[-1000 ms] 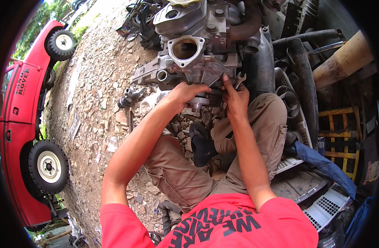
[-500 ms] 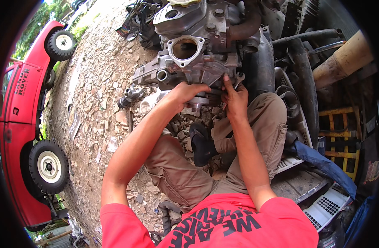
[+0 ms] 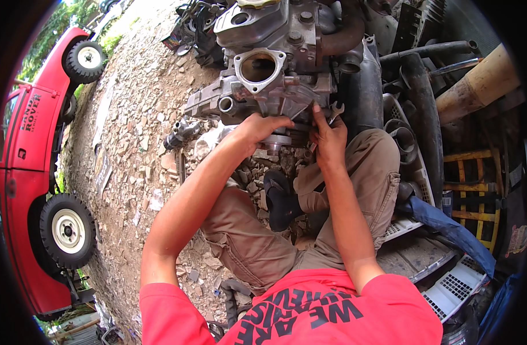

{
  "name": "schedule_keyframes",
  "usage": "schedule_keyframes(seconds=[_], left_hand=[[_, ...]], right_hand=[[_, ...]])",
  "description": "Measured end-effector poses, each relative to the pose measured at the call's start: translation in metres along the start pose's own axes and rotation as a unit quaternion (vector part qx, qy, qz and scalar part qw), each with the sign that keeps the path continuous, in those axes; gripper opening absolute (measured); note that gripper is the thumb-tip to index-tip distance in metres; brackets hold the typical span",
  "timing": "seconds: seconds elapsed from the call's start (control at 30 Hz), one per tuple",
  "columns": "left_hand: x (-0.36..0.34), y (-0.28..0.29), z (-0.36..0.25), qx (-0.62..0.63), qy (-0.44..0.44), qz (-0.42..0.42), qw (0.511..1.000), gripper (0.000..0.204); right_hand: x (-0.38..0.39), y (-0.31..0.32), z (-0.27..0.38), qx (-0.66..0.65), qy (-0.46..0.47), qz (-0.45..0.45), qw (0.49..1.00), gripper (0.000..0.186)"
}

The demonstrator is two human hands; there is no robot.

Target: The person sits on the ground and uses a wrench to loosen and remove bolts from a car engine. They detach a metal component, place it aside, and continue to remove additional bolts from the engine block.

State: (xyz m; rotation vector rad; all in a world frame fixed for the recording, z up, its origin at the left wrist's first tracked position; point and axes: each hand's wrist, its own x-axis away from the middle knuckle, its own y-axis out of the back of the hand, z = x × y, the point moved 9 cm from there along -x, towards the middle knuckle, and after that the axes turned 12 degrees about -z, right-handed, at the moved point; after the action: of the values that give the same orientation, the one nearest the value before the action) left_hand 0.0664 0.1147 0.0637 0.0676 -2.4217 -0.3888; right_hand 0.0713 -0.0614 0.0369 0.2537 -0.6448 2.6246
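One silvery, forked wrench sits pinched in the right grip (left grip unclear).

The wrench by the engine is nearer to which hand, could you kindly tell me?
Right. The right hand holds the wrench; the left hand is farther left, at the lower part of the engine.

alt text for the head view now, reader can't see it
A seated person's left hand is against the near side of a metal engine, while the right hand holds an open-ended wrench beside it. Stony ground spreads to the left toward a red vehicle; dark pipes lie at right.
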Motion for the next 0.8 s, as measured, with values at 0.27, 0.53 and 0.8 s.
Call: schedule_keyframes(seconds=[0.27, 0.53, 0.8], left_hand=[[0.001, 0.001, 0.000, -0.005, 0.007, -0.001, 1.000, 0.035], [0.001, 0.001, -0.001, -0.007, 0.000, -0.007, 1.000, 0.036], [0.000, 0.000, 0.000, -0.003, -0.005, 0.000, 1.000, 0.035]], right_hand=[[0.005, -0.003, -0.007, -0.046, -0.078, -0.005, 0.996, 0.033], [0.000, 0.002, -0.008, -0.043, -0.057, -0.005, 0.997, 0.030], [0.002, -0.003, -0.008, -0.061, -0.069, 0.030, 0.995, 0.032]])
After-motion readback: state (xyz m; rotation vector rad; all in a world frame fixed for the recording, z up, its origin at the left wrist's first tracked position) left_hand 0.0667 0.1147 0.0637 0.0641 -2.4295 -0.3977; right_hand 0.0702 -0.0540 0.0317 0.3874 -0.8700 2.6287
